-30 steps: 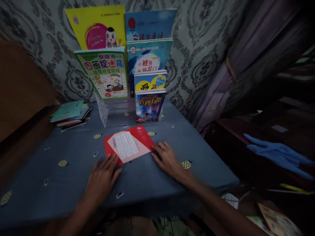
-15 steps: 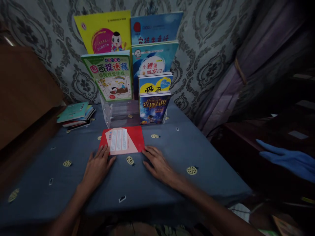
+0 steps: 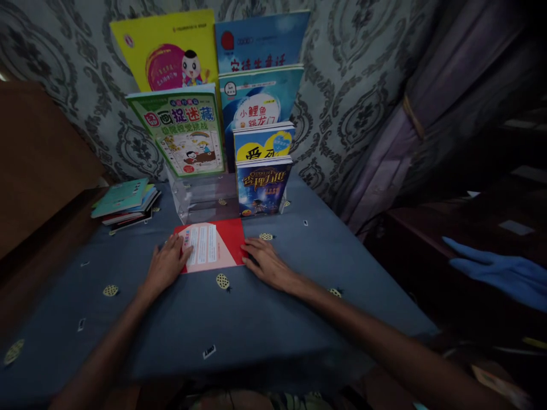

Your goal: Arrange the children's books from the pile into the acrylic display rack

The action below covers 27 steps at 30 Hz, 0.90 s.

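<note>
A red and pink book [image 3: 228,242] with white text panels lies flat on the blue tablecloth. My left hand [image 3: 166,263] rests over its left edge, fingers stretched forward and the thumb on the cover. At the opposite edge, the fingertips of my right hand [image 3: 267,263] touch the red side, with the thumb by the lower right corner. Both hands are open and low against the table. Just behind the book stands a clear display rack [image 3: 205,210]. It holds several upright books, including a green picture book [image 3: 188,139] and a dark blue book [image 3: 262,188].
A small stack of books [image 3: 122,199] lies at the table's left. Yellow [image 3: 196,28] and blue [image 3: 265,37] books stand highest in the rack, before a patterned curtain [image 3: 342,85]. Off to the right, a blue glove [image 3: 499,273] shows beyond the table edge [image 3: 410,296].
My hands have slid forward along the book's sides, the left thumb now lying on the cover. The whole view has shifted a little, so the rack and books appear further left.
</note>
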Available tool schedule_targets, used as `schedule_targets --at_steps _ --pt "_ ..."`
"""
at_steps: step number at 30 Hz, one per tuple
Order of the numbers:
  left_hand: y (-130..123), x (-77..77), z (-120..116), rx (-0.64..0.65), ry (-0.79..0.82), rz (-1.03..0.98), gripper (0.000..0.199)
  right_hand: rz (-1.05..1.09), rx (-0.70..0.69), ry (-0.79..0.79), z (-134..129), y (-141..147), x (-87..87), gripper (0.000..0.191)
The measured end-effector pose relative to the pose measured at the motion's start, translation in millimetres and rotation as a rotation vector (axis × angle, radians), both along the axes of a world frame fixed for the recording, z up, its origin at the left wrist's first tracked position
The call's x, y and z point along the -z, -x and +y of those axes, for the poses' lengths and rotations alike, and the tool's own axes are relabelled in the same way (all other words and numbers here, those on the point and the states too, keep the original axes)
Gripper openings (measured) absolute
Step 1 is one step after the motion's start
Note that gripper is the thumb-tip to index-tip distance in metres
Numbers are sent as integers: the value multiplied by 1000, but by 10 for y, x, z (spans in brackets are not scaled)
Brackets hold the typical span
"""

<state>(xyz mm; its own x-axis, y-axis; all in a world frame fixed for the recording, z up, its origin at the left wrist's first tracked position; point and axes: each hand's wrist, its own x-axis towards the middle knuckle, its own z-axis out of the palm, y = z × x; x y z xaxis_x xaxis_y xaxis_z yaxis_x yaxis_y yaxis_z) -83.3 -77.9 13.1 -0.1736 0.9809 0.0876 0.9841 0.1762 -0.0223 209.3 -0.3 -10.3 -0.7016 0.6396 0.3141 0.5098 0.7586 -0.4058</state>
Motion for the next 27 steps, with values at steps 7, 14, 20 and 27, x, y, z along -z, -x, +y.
schedule_targets --at_steps 7,14,20,27 --pt "-21 98 368 24 -133 53 50 83 21 -22 152 67 147 39" --pt "-247 69 503 135 -193 55 45 103 -6 -1 164 43 177 39" --pt "-496 98 666 235 -185 47 42 105 -8 -5 148 38 144 38" --pt "-873 107 953 429 -142 1 42 111 -22 -25 129 33 95 36"
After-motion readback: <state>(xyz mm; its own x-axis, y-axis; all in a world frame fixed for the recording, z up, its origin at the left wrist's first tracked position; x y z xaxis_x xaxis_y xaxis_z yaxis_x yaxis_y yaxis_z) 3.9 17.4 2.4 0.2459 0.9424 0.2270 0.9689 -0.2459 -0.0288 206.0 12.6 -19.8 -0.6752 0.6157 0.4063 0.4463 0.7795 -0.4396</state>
